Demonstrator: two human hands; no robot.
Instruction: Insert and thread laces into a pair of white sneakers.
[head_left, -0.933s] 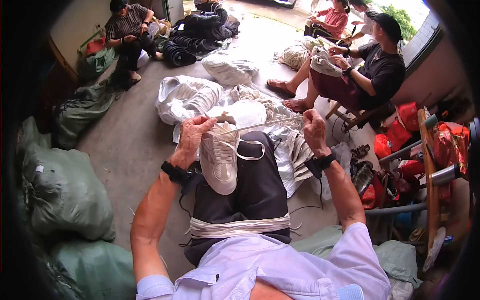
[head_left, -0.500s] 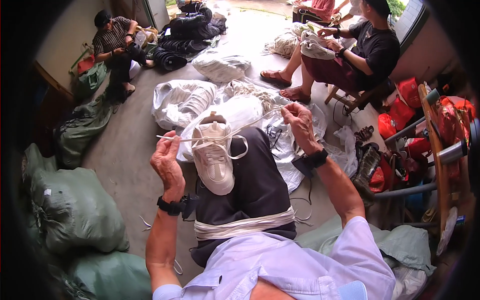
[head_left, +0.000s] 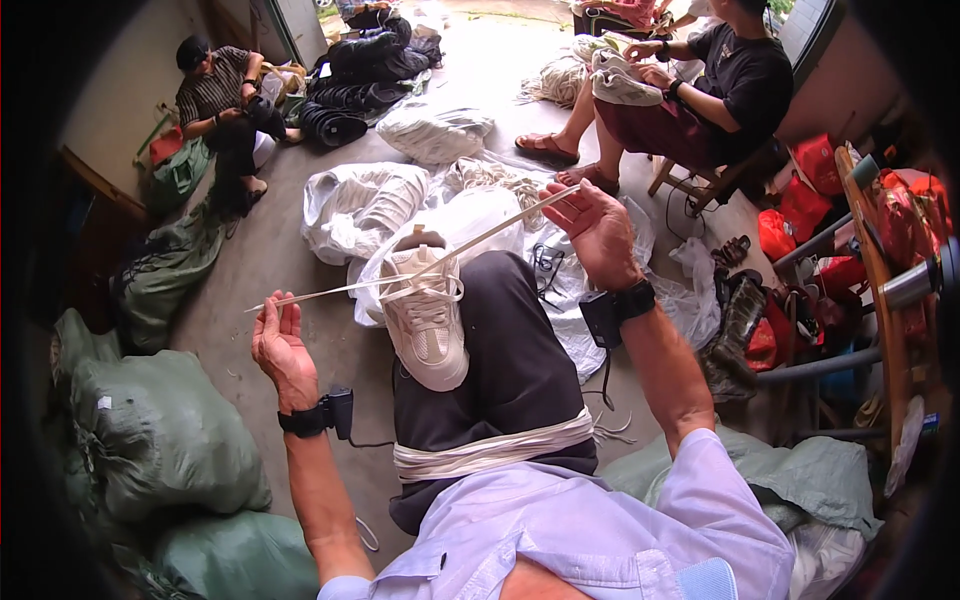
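A white and beige sneaker (head_left: 428, 335) rests on my thigh, its toe toward me. From its top eyelets the two ends of a white shoelace (head_left: 500, 228) run out to either side, pulled nearly straight. My left hand (head_left: 283, 350) pinches one end out to the left of the shoe. Up and to the right, my right hand (head_left: 592, 232) grips the other end between thumb and fingers, palm partly turned up. A bundle of white laces (head_left: 495, 447) lies across my lap.
White plastic bags with shoes (head_left: 365, 210) and loose laces lie ahead on the floor. Green sacks (head_left: 165, 430) stand at left. A wooden rack (head_left: 880, 310) with red bags is at right. Two seated people work ahead, left (head_left: 225, 100) and right (head_left: 735, 85), with another partly visible behind.
My hands have spread farther apart, the left moving left and down, the right turning palm up. The lace loops by the shoe have been drawn in, and the lace is tauter.
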